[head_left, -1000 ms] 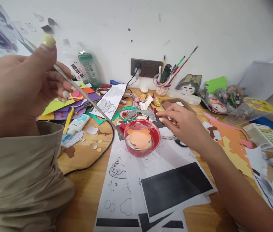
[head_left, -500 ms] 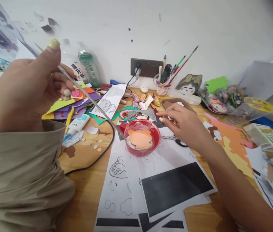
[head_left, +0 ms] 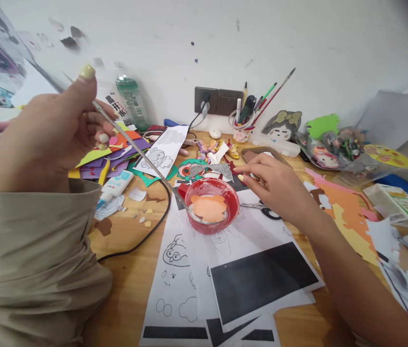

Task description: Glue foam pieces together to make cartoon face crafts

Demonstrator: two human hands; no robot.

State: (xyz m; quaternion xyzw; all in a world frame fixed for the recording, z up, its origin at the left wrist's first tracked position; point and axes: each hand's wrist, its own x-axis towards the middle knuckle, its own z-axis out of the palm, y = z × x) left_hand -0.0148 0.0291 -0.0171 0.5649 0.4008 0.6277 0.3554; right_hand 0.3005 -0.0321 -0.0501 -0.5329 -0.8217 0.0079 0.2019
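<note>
My left hand point(head_left: 55, 130), closed, grips a long thin metal stick point(head_left: 142, 154) that slants down to the right. Its lower end reaches the left rim of a red bowl point(head_left: 232, 217) with a handle. Inside the bowl lies an orange cut-out point(head_left: 209, 208) with a wavy outline, and whitish residue coats the inner wall. Beyond the bowl, my right hand point(head_left: 272, 185) has thumb and index finger pinched at the right end of a grey bow-shaped paper piece point(head_left: 221, 170). The contact itself is small and partly hidden.
Printed sheets point(head_left: 175, 289) lie under the bowl, with scissors point(head_left: 267, 210) at its right. Coloured paper scraps point(head_left: 117, 161), a glue tube point(head_left: 117, 188) and a black cable point(head_left: 146, 238) are on the left. A pen cup point(head_left: 243, 134) stands by the wall; orange paper point(head_left: 348, 212) lies right.
My left hand and sleeve have shifted slightly right and down, with the metal stick still in the fingers. My right hand, the grey piece and the bowl look nearly unchanged.
</note>
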